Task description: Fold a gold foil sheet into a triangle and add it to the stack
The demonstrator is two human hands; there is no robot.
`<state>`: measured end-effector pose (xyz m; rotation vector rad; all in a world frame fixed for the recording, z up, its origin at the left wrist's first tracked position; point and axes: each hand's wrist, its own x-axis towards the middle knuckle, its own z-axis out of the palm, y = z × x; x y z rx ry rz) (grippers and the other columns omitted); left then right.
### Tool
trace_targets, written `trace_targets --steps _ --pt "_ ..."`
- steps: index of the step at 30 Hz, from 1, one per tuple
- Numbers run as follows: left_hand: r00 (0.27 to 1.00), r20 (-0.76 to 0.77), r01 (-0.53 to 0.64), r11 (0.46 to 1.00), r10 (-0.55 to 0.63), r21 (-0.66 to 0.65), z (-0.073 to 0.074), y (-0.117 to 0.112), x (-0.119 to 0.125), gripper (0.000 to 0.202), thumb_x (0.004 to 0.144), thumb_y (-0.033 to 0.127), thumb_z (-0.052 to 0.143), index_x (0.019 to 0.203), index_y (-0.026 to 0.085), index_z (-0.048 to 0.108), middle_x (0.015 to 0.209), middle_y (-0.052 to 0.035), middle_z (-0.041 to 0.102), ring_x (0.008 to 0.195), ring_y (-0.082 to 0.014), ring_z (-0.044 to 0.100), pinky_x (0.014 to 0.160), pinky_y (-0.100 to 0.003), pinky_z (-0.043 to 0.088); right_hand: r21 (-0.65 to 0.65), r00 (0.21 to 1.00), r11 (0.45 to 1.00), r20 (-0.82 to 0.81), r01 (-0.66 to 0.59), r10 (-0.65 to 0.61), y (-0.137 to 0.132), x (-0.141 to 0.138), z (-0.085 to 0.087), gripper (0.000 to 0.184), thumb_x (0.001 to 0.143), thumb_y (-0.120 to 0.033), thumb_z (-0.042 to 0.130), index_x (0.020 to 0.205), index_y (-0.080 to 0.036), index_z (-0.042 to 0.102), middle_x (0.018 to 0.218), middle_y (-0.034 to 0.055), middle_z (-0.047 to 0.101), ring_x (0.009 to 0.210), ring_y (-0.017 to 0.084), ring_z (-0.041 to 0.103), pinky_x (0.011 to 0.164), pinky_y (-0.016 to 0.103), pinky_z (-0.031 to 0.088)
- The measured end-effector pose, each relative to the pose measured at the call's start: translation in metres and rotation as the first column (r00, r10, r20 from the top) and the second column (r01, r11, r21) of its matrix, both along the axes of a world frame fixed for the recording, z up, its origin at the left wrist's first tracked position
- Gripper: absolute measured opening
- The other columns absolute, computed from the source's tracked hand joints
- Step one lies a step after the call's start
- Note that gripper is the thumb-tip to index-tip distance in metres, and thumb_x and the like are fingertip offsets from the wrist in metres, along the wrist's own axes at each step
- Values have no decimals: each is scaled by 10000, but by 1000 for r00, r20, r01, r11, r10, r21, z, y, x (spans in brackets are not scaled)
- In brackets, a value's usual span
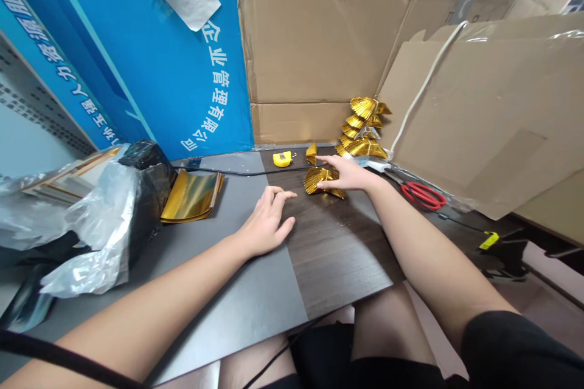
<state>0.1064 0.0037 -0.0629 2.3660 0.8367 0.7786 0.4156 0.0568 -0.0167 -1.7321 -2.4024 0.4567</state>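
Observation:
My left hand (269, 222) is above the grey part of the desk near its seam, fingers apart and holding nothing. A pleated, fan-like bundle of gold foil paper (325, 182) rests on the dark wood-grain part. The thumb of my right hand (347, 173) lies over this bundle, while its index finger stretches toward a small folded gold paper piece (311, 153) just behind. Whether the fingertip touches that piece I cannot tell. Further back on the right, several similar gold bundles (364, 137) are piled up. A stack of flat gold foil sheets (191, 194) sits left of my left hand.
A yellow tape measure (283, 159) lies near the back edge, with a black cable (241, 173) in front of it. Red-handled scissors (423, 195) and a power strip (376, 165) are at right. Plastic-wrapped goods (104, 213) stand left. Cardboard (333, 42) walls the back.

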Motion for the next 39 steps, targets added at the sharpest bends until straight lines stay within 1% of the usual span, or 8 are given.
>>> trace_targets --steps 9,16,23,26,30,33,37,39 --pt "1000 -9 18 999 -18 -29 3 0 -1 442 957 309 510 1382 208 443 1239 -127 446 1209 -283 526 1110 -567 494 -76 996 994 39 -80 83 5 5 -18 1023 833 -523 752 1665 -177 270 1448 222 580 1281 401 583 1085 582 462" --pt "1000 -16 22 999 -23 -47 3 0 -1 443 957 314 510 1380 199 447 1245 -134 451 1188 -283 537 1096 -576 499 -90 996 993 26 -81 84 0 6 -2 1050 856 -386 704 1695 -204 101 1587 154 492 1340 305 594 1115 433 493" --pt "999 -8 32 999 -32 -41 8 -1 -2 424 957 316 515 1361 198 469 1231 -129 463 1179 -272 544 1082 -544 513 -139 982 984 165 116 -92 -3 36 19 978 755 -362 777 1630 -224 363 1554 131 540 1374 341 573 1146 439 473" --pt "1000 8 30 999 -30 -34 5 -2 -3 415 947 300 533 1348 207 482 1225 -121 476 1166 -257 547 1081 -516 515 -206 957 955 243 212 -160 -3 48 19 910 701 -388 844 1528 -214 508 1426 145 642 1243 329 662 1065 455 538" --pt "998 59 4 1000 -4 -5 9 -2 -1 375 949 297 535 1307 187 529 1188 -128 520 1179 -276 532 1086 -555 491 -223 914 917 316 331 -254 -4 50 18 691 811 -473 806 1406 -193 593 1275 142 705 1074 267 715 969 479 579" --pt "991 130 -4 999 0 33 44 1 -8 339 991 338 498 1267 159 580 1166 -142 570 1158 -288 552 1056 -586 496 -189 898 906 312 380 -312 -8 37 27 619 825 -495 802 1320 -157 648 1162 143 735 1003 264 725 910 490 597" --pt "971 233 36 998 -46 45 138 -7 -54 306 1005 423 577 1192 203 679 1072 -52 678 1031 -224 637 879 -402 582 -44 931 940 164 338 -327 -31 3 70 693 706 -437 896 1267 -89 684 1170 230 723 1083 383 703 961 574 571" --pt "901 426 -96 995 80 15 183 -19 -89 384 1058 452 482 1293 191 638 1168 -43 665 1110 -227 635 913 -395 569 98 968 963 2 250 -251 -54 -14 101 592 878 -395 752 1396 -145 612 1363 195 656 1257 336 636 1118 482 497"
